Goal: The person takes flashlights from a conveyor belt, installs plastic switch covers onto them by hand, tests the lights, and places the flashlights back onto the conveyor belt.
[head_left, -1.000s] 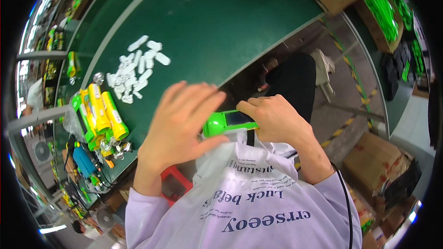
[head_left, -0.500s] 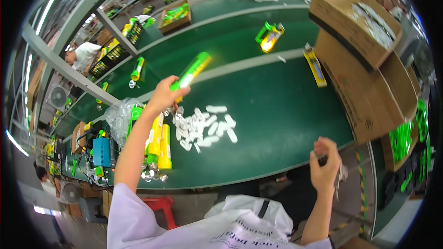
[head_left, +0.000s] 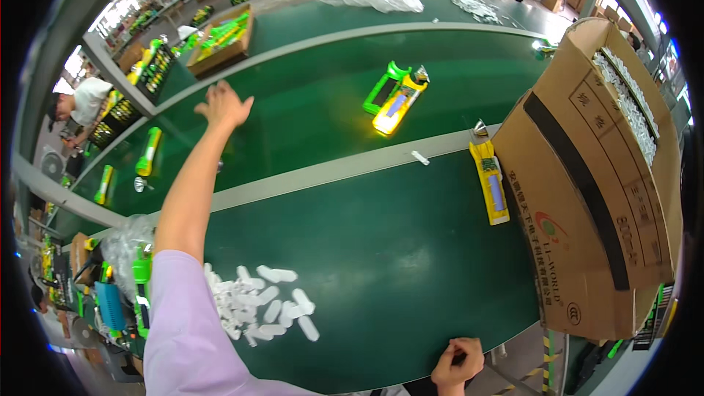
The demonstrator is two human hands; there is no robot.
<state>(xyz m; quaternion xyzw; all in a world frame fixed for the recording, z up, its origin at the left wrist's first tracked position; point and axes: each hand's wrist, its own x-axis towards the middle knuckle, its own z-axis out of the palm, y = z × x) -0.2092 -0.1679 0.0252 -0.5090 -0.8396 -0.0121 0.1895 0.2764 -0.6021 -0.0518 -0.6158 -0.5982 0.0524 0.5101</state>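
My left hand reaches far out over the green conveyor belt, fingers spread, holding nothing. A small shiny metal part shows beside my left forearm, mostly hidden by it. My right hand is at the near table edge, its fingers curled in with nothing visible in them. A pile of white plastic strips lies on the near green tabletop, partly behind my left sleeve. On the belt ahead, an opened yellow flashlight, lit at one end, lies against a green handle frame.
Another opened yellow flashlight body leans by a large cardboard box at right. Green-yellow flashlights lie on the belt at left. A grey rail divides belt and table. Another person works at far left.
My left hand has moved farther out and let go of the green-yellow flashlight. My right hand has curled its fingers. The view has shifted forward over the belt.
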